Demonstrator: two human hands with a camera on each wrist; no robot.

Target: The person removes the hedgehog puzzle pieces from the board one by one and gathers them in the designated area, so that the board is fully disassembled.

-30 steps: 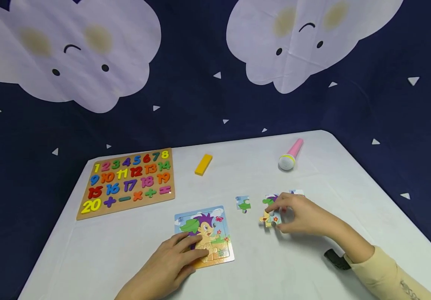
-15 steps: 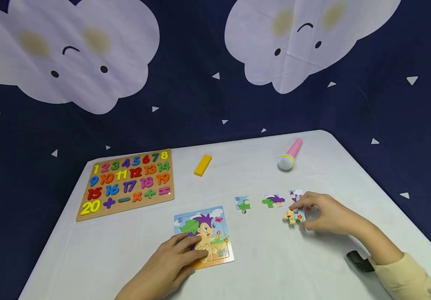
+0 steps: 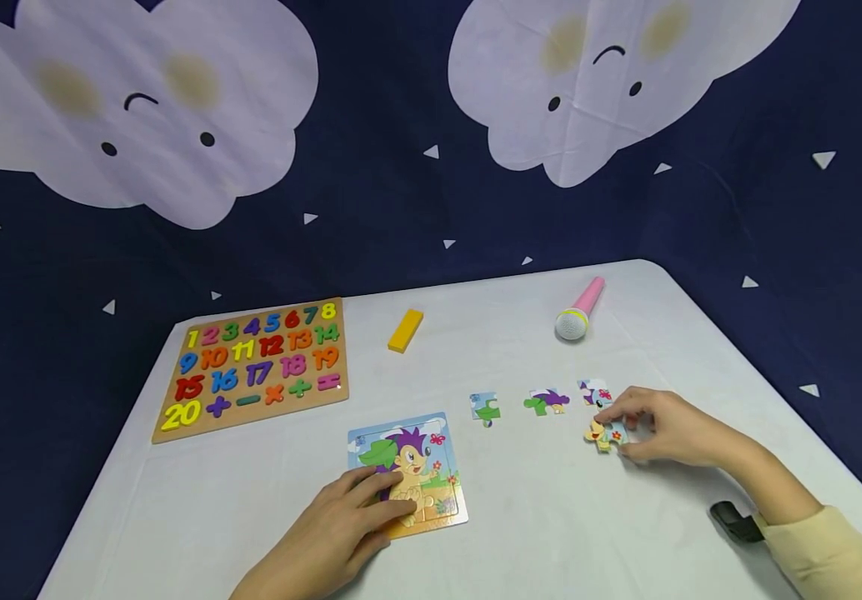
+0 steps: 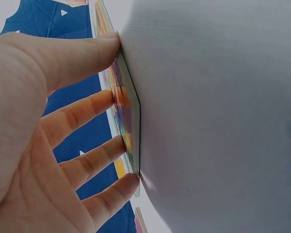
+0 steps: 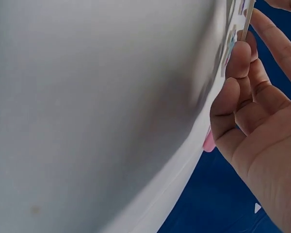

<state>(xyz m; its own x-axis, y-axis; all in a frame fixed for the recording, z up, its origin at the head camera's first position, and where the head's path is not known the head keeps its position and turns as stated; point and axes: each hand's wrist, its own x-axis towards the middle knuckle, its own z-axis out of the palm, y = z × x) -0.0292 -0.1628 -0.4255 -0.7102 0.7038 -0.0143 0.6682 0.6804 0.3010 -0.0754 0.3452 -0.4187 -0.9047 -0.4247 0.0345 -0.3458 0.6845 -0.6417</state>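
Observation:
My left hand rests on the lower left of a square hedgehog jigsaw puzzle, fingers stretched over the picture. In the left wrist view its thumb touches the puzzle's edge. With thumb and fingers, my right hand pinches a jigsaw piece showing part of the face and a red flower. Just behind that lies a butterfly piece, partly hidden. Further left in the row are a purple-and-green piece and a green leaf piece. The right wrist view shows the held piece edge-on.
A wooden number board lies at the back left of the white table. Near it is a yellow block. A pink toy microphone lies at the back right. A dark blue cloud-print cloth hangs behind.
My right hand has moved to the right with the pinched jigsaw piece, uncovering the purple-and-green piece and more of the butterfly piece. My left hand has stayed on the puzzle.

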